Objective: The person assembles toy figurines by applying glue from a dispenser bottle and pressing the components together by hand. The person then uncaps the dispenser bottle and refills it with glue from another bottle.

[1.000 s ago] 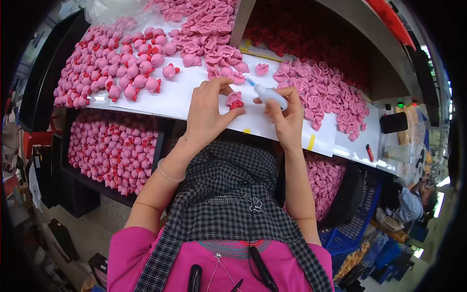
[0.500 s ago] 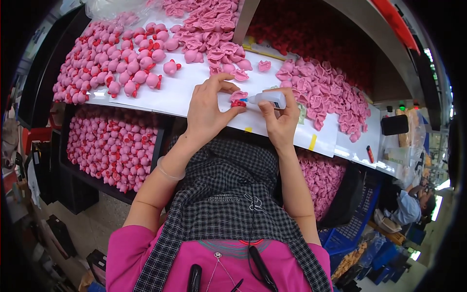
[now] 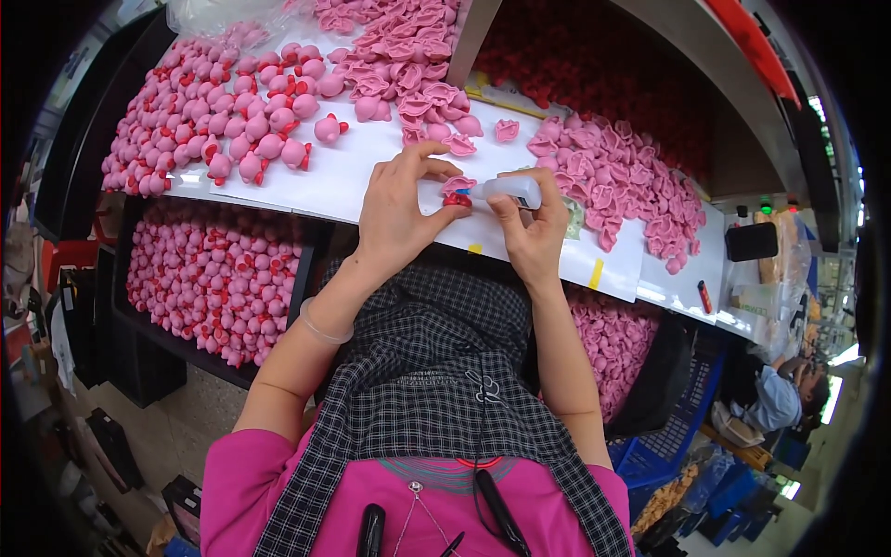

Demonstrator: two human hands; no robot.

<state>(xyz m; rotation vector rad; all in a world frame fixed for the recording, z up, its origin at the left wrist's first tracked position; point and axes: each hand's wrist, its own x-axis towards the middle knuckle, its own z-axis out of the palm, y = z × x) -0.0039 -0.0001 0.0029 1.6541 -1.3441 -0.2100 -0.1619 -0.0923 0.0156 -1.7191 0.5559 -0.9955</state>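
Note:
Between the thumb and fingers of my left hand [image 3: 394, 209] is a small pink hollow plastic piece [image 3: 455, 184] with a red part [image 3: 457, 200] at its near side. My right hand [image 3: 536, 237] is closed around a white squeeze bottle [image 3: 509, 191], tilted nearly level. Its thin blue nozzle points left and meets the pink piece, or comes very close to it. Whether any liquid is coming out cannot be made out. Beyond my fingers lie loose pink hollow pieces [image 3: 506, 130] on the white tabletop [image 3: 362, 148].
Round pink pieces with red parts [image 3: 251, 139] cover the table's left. Pink shells [image 3: 617, 167] are heaped at the right, with more at the far middle. Below the edge stands a full black bin [image 3: 213, 288]. A red lighter-like object [image 3: 705, 296] lies far right; a person [image 3: 780, 399] sits beyond.
Almost nothing differs. The bottle and my right hand have shifted very slightly left, and the pink piece stays pinched in my left hand.

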